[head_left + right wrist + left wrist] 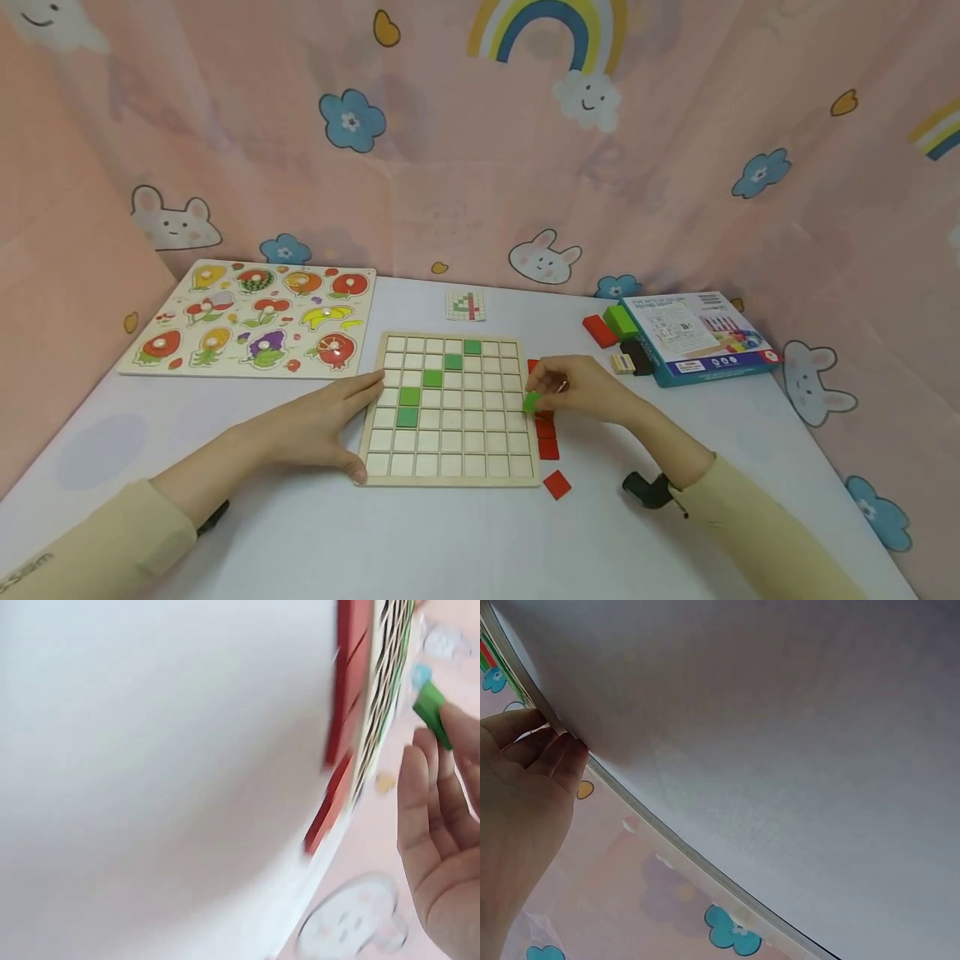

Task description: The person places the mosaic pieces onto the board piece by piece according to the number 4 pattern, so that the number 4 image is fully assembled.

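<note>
A wooden grid board point(450, 482) lies on the table with several green square tiles point(432, 378) set in its cells, stepping down from upper right to lower left. My left hand point(315, 423) rests along the board's left edge, thumb at the lower corner and fingers higher up; the left wrist view shows the fingertips point(571, 754) at an edge. Over the board's right edge, my right hand point(588, 390) pinches a green tile point(430, 712) between thumb and fingers. Red tiles point(548, 449) line up beside that edge, partly hidden under the hand, and one red tile point(557, 485) lies turned nearer the front.
A fruit puzzle board point(294, 321) lies at the back left. Behind the grid is a small pattern card point(466, 306). At the back right are a box point(701, 333), red blocks point(600, 331), green blocks point(620, 322) and black blocks point(637, 357). A printed pink curtain point(450, 192) hangs behind.
</note>
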{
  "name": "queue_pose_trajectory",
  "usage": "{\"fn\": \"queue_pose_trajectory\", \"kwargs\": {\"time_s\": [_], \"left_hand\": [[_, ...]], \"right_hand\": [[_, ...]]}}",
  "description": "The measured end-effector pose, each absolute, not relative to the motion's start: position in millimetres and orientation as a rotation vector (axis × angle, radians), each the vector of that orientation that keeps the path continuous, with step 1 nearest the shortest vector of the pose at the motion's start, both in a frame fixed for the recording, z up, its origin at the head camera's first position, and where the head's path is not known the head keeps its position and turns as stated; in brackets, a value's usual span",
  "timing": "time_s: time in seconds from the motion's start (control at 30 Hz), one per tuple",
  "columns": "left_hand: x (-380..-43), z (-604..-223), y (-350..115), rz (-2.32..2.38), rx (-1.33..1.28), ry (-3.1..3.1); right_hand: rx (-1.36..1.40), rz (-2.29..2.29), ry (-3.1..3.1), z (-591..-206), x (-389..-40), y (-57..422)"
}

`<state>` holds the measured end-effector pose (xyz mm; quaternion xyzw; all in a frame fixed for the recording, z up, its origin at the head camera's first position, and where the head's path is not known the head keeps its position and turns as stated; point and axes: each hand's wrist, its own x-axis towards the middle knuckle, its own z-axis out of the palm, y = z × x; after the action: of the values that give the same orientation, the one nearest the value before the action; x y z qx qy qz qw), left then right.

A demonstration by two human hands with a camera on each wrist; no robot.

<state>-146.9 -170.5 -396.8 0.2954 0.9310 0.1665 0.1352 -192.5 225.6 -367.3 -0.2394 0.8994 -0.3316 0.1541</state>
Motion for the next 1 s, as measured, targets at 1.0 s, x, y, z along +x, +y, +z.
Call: {"fn": "queue_pose_trajectory", "kwargs": {"time_s": [1.0], "left_hand": [[-145.9, -397.7, -172.1, 0.496, 0.861, 2.705]], "right_hand": [[-0.733, -0.841, 2.615, -376.7, -183.6, 82.9]]}}
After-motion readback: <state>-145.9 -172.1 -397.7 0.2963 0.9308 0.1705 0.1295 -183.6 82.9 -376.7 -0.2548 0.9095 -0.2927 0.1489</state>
